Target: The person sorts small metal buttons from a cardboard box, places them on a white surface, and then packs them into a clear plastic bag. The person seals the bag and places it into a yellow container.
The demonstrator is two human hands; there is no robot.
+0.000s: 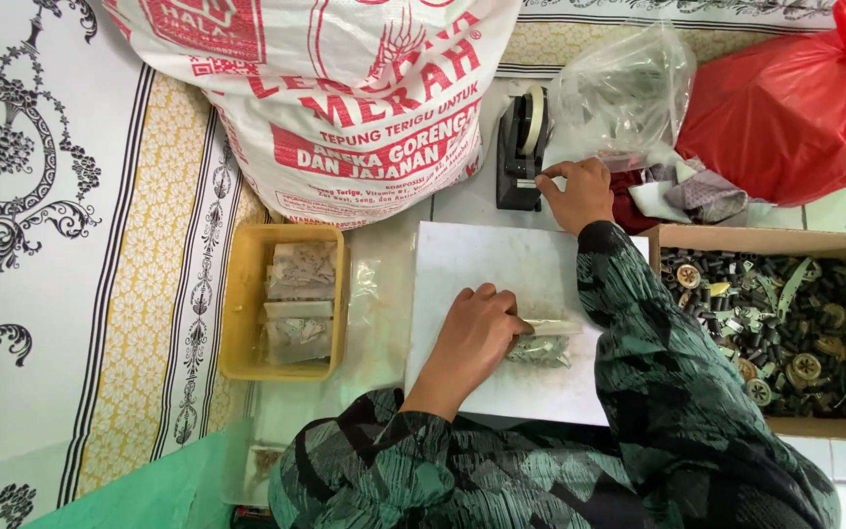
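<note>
Right at the middle of the white board (487,284) lies a small clear packet (540,348) filled with dark and pale bits, its folded top edge turned toward twelve o'clock. The left hand (472,338) lies on top of it, palm down with fingers curled and pressing the fold flat, apparently so the flap stays shut and the packet cannot slide on the smooth board. From the packet's one o'clock the right hand (575,191) reaches up past the board's far edge to the black tape dispenser (521,147), its fingertips pinched at the cutter end as if on the tape's loose end, though the strip itself is too thin to make out. The dispenser stands just beyond the board, near enough that one hand can draw tape while the other keeps the fold down. At three o'clock an open cardboard box (766,240) holds a heap of small dark and metal parts, close by the right forearm. At nine o'clock a yellow tray (242,304) keeps a few similar filled packets, stacked apart from the loose parts. Farther out, a large printed flour sack (345,98) stands at eleven o'clock, a clear plastic bag (619,88) and a red plastic bag (795,108) at one to two o'clock.
</note>
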